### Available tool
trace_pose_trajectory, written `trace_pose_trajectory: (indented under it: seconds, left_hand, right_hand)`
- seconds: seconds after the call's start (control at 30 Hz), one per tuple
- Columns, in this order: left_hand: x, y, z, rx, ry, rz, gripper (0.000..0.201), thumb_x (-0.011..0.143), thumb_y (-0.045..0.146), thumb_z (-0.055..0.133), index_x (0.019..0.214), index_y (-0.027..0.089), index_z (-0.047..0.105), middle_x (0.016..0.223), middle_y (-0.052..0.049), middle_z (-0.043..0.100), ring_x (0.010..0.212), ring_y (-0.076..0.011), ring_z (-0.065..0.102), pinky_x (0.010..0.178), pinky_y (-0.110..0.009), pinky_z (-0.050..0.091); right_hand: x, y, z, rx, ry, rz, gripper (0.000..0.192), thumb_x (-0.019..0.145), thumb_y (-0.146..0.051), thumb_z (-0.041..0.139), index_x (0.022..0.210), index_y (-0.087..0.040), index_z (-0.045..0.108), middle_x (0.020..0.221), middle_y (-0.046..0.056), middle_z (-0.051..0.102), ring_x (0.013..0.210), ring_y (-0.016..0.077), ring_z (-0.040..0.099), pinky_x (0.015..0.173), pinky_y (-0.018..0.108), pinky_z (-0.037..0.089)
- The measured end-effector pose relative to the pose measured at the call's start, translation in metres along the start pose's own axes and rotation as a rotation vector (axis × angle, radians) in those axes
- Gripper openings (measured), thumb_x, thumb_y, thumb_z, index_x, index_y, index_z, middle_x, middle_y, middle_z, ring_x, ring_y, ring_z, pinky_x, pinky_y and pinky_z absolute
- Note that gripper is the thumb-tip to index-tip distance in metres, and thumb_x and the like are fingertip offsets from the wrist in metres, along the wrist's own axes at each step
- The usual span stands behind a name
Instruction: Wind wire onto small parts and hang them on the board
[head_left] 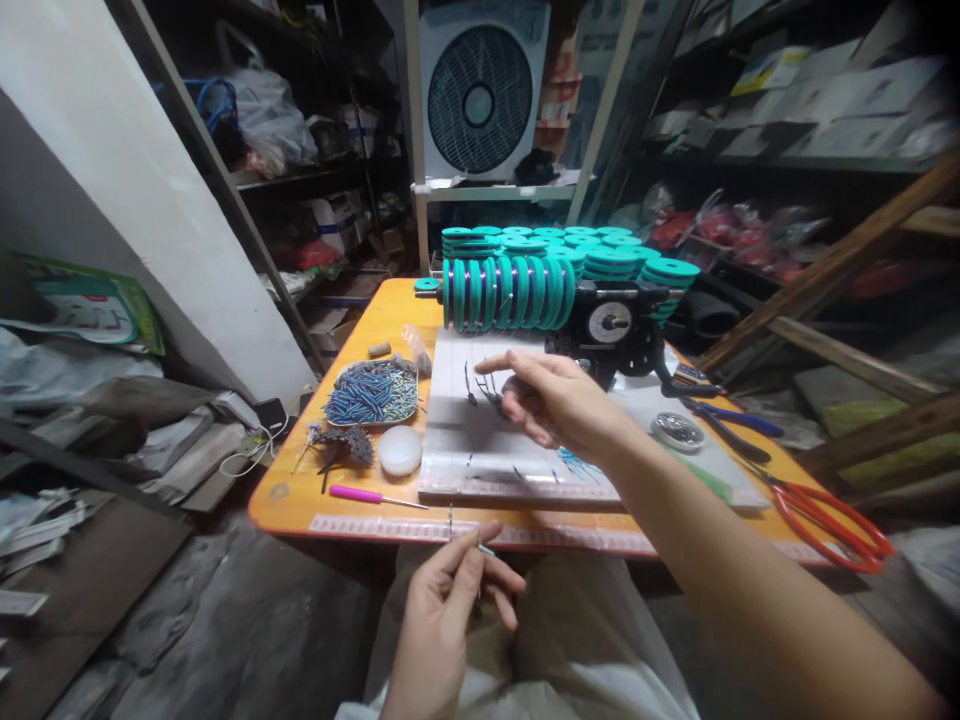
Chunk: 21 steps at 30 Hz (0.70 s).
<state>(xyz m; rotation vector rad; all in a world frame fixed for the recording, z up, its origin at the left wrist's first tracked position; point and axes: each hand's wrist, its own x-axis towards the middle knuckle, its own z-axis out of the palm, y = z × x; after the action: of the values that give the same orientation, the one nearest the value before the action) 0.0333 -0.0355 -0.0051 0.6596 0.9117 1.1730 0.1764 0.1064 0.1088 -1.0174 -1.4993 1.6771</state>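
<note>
A yellow table (397, 318) carries a pink-handled tool (358, 494)

Dim shelving (780, 161); brighter tabletop (401, 300); blurry, stretched edges

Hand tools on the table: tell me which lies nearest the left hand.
The pink-handled tool, slim and straight; the blue-handled pliers and red-handled shears lie farther off, to the right.

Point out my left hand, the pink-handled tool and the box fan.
Left hand (453, 602): head view, on the thumb side.
Pink-handled tool (366, 496): head view, on its handle.
Box fan (479, 105): head view, on its central hub.
</note>
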Motion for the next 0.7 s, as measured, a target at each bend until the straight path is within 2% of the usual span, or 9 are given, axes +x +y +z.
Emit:
trace_pose_trajectory:
  seconds: [0.1, 0.17, 0.3, 0.47, 0.6, 0.7]
  left_hand:
    - [0.0, -0.004, -0.007, 0.013, 0.029, -0.007, 0.035, 0.08, 0.041, 0.065, 0.099, 0.012, 0.057, 0.079, -0.008, 0.07, 0.058, -0.0112, 0.062, 0.06, -0.02, 0.047]
    - [-0.001, -0.003, -0.009, 0.011, 0.063, -0.03, 0.031, 0.08, 0.041, 0.064, 0.086, 0.014, 0.052, 0.076, -0.008, 0.069, 0.056, -0.0116, 0.062, 0.058, -0.021, 0.047]
    - [-0.005, -0.002, -0.013, 0.008, 0.072, -0.012, 0.029, 0.082, 0.04, 0.062, 0.081, 0.014, 0.048, 0.07, -0.005, 0.067, 0.049, -0.0085, 0.057, 0.051, -0.017, 0.041]
    - [-0.003, -0.012, -0.017, 0.001, 0.089, 0.046, 0.029, 0.082, 0.041, 0.062, 0.077, 0.015, 0.048, 0.067, -0.003, 0.066, 0.045, -0.0078, 0.055, 0.045, -0.016, 0.036]
    - [-0.002, -0.018, -0.014, -0.017, 0.072, 0.065, 0.031, 0.08, 0.043, 0.063, 0.075, 0.016, 0.049, 0.064, -0.003, 0.065, 0.045, -0.0094, 0.055, 0.045, -0.017, 0.04]
    - [-0.004, -0.016, -0.01, 0.091, 0.14, 0.078, 0.03, 0.081, 0.044, 0.062, 0.078, 0.015, 0.053, 0.069, -0.004, 0.067, 0.049, -0.0114, 0.059, 0.05, -0.02, 0.044]
  right_hand:
    - [-0.005, 0.003, -0.01, -0.11, 0.239, -0.115, 0.064, 0.083, -0.059, 0.038, 0.127, -0.013, 0.042, 0.06, -0.003, 0.048, 0.034, 0.0001, 0.039, 0.034, 0.011, 0.025]
    - [-0.005, 0.007, -0.012, -0.224, 0.308, -0.128, 0.066, 0.082, -0.061, 0.039, 0.125, -0.012, 0.045, 0.063, -0.001, 0.051, 0.035, 0.0004, 0.041, 0.034, 0.011, 0.027]
    - [0.005, 0.016, -0.004, -0.436, 0.275, -0.13, 0.064, 0.083, -0.06, 0.038, 0.128, -0.015, 0.048, 0.068, 0.002, 0.056, 0.038, 0.0002, 0.044, 0.038, 0.01, 0.033]
    - [0.028, 0.015, 0.008, -0.598, 0.286, -0.194, 0.057, 0.088, -0.05, 0.033, 0.133, -0.017, 0.045, 0.071, 0.003, 0.059, 0.04, -0.0021, 0.044, 0.042, 0.007, 0.034]
    - [0.045, 0.014, 0.01, -0.685, 0.26, -0.19, 0.06, 0.089, -0.044, 0.034, 0.143, -0.017, 0.033, 0.071, 0.002, 0.061, 0.038, -0.0042, 0.04, 0.045, 0.006, 0.033]
    - [0.049, 0.017, 0.007, -0.691, 0.227, -0.171, 0.052, 0.087, -0.043, 0.039, 0.128, -0.012, 0.048, 0.071, 0.003, 0.061, 0.038, -0.0045, 0.039, 0.045, 0.006, 0.031]
